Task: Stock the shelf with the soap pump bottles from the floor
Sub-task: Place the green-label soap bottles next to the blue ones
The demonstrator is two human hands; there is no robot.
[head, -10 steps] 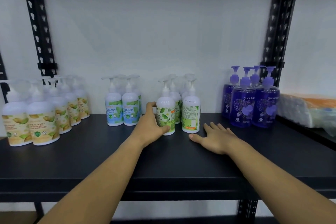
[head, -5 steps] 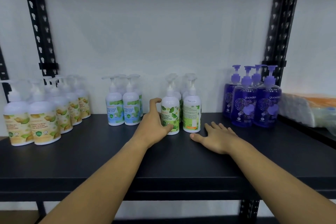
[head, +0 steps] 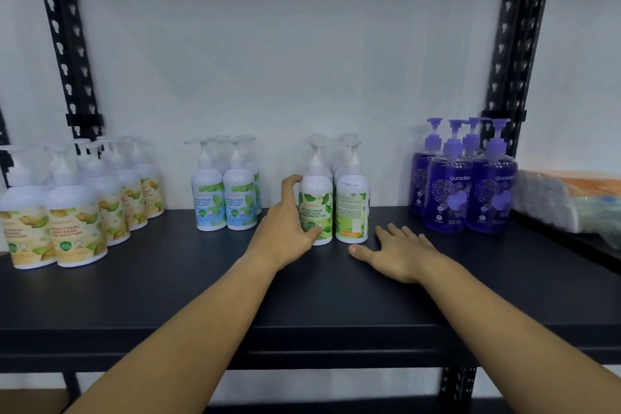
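Note:
A white soap pump bottle with a green leaf label (head: 316, 208) stands upright on the black shelf (head: 302, 306), at the front left of a small group of green-label bottles (head: 351, 212). My left hand (head: 285, 228) wraps its left side, thumb up at the shoulder and fingers at the base. My right hand (head: 401, 250) lies flat and empty on the shelf just right of that group, fingers spread.
Yellow-label bottles (head: 77, 228) stand at the left, blue-label bottles (head: 225, 202) left of centre, purple bottles (head: 467, 191) at the right. Wrapped packages (head: 564, 202) lie on the neighbouring shelf at far right. Black perforated uprights (head: 514, 44) frame the bay against a white wall.
My left hand has slid the green-label bottle to the right and turned it label-forward, up against its neighbour. My right hand has stayed flat on the shelf.

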